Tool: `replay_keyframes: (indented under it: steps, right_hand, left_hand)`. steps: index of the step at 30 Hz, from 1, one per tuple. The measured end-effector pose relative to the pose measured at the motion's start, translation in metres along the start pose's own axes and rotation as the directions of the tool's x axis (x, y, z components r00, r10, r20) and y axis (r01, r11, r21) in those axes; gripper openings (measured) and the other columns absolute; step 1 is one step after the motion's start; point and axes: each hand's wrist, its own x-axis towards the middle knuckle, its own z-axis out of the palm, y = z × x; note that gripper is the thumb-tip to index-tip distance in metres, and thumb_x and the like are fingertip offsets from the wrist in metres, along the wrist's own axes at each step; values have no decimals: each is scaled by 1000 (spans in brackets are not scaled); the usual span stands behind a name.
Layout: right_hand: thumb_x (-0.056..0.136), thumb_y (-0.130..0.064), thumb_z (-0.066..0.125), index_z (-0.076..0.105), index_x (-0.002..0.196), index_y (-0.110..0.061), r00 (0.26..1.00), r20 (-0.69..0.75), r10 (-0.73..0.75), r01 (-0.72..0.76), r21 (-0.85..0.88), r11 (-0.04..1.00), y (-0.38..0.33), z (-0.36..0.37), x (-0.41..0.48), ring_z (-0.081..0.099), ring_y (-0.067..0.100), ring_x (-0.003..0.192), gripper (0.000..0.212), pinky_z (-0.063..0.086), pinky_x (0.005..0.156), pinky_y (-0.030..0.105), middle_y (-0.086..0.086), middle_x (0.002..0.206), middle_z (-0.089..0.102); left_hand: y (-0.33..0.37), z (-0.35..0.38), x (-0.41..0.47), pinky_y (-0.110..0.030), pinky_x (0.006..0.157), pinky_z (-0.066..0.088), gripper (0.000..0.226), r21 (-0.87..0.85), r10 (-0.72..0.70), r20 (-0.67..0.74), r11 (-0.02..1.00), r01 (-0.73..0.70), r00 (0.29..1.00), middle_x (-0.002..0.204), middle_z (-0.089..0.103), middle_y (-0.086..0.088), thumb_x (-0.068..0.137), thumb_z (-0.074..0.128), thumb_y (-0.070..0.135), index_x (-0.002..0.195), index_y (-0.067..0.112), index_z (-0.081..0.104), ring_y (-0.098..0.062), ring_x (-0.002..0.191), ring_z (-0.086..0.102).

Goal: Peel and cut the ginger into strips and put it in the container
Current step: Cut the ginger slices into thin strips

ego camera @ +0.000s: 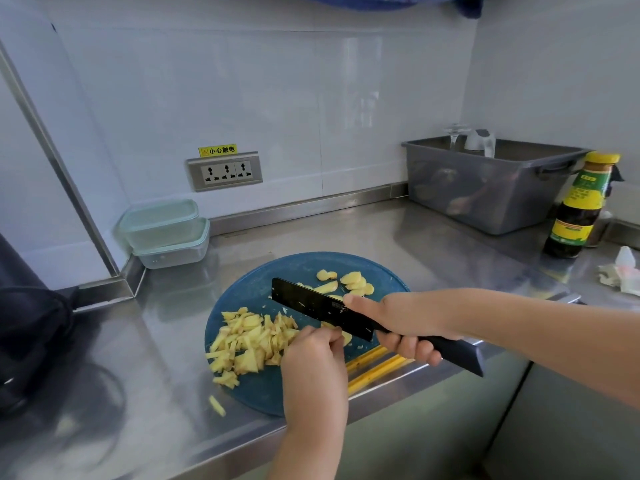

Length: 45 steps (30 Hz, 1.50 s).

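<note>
A kitchen corner, mid-chop. At far left two lidded containers (166, 233) sit stacked against the wall, well apart from the work and not yet opened. One stray strip (217, 406) lies on the steel table (433, 237), just off the round blue cutting board (256, 292). A loose heap of ginger strips (249, 344) covers the board's left side.

The left hand (311, 355) comes next. Its fingers (323, 336) are curled and pressed together, tips tucked under, pinning a ginger piece (347, 338) that is mostly hidden below them. The black knife (311, 306) stands tilted right against those knuckles, its edge over the piece. Uncut ginger slices (349, 284) wait on the far side of the blade.

The right hand (405, 323) grips the handle with its fingers wrapped beneath and one digit laid flat along the blade. A grey tub (485, 188), a sauce bottle (578, 209) and a crumpled tissue (620, 275) stand at right.

The danger looks plain. The piece being held is small and the blade sits close to the knuckles, so a slip on the wet ginger could bring the edge onto a finger. The board also lies near the table's front edge. A careless sweep could send more strips off it, and perhaps onto the floor.
</note>
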Motion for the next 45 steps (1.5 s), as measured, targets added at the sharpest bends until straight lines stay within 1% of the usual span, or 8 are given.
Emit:
replay_keyframes:
  steps: [7, 15, 20, 27, 29, 31, 35, 45]
  right_hand:
    - [79, -85, 22, 27, 51, -21, 1000, -9, 6, -6, -8, 1000, -4, -1, 2, 23, 10, 32, 70, 24, 38, 17, -6, 42, 26]
    - [79, -86, 24, 32, 52, -21, 1000, -4, 3, -3, 31, 1000, -5, 2, 6, 27, 8, 30, 70, 27, 35, 15, -7, 41, 31]
    - [78, -86, 23, 32, 51, -21, 1000, -13, -7, 8, 50, 999, -2, 0, 7, 27, 9, 33, 71, 27, 37, 16, -6, 44, 31]
    - [80, -84, 12, 28, 54, -18, 1000, -19, 20, -20, -6, 1000, -2, 9, 11, 32, 10, 26, 72, 31, 39, 12, -5, 35, 31]
    - [89, -74, 20, 36, 56, -14, 992, -127, -27, 21, -52, 998, 2, 10, 14, 38, 13, 31, 70, 36, 42, 16, 0, 41, 39]
    - [97, -61, 26, 43, 61, -9, 968, -222, -115, 97, -91, 991, 3, 7, 18, 41, 17, 37, 65, 37, 44, 21, 5, 46, 43]
    - [79, -86, 15, 28, 51, -20, 1000, -15, 18, -18, 18, 1000, -1, 8, 16, 29, 9, 28, 72, 30, 39, 12, -6, 37, 30]
    - [79, -85, 21, 31, 51, -20, 999, -37, -8, 8, 21, 1000, -3, 8, 20, 31, 9, 27, 71, 31, 36, 12, -6, 38, 33]
  left_hand:
    - [2, -1, 0, -8, 52, 33, 22, 28, -32, 45, 999, 31, 998, 61, 66, 3, 56, 86, -4, 66, 12, 76, -12, 51, 61]
    - [5, -5, 0, 0, 55, 23, 17, 13, -67, 26, 998, 66, 997, 64, 66, 0, 62, 83, -3, 69, 10, 76, -11, 53, 58]
    - [4, -8, -3, -3, 56, 31, 14, -56, -98, -9, 994, 98, 995, 75, 63, 6, 71, 79, 3, 78, 14, 74, -5, 63, 53]
    - [9, -12, -9, -24, 59, 47, 17, 28, -44, -37, 999, 45, 998, 79, 65, 6, 75, 77, 8, 87, 17, 68, -15, 73, 59]
    - [11, -14, -7, -25, 60, 48, 18, 19, -92, -33, 996, 92, 995, 81, 66, 6, 78, 75, 14, 93, 18, 67, -16, 76, 61]
    - [12, -14, -3, -12, 60, 40, 17, -42, -178, -32, 983, 177, 983, 81, 63, 11, 80, 74, 16, 96, 18, 67, -9, 74, 59]
    - [16, -16, 1, -5, 57, 31, 19, -124, -245, -38, 963, 239, 969, 80, 66, 9, 77, 76, 13, 96, 12, 72, -2, 69, 54]
    - [16, -16, 1, -15, 67, 39, 19, -97, -268, -7, 959, 266, 963, 90, 71, 4, 81, 73, 17, 100, 15, 72, -9, 82, 64]
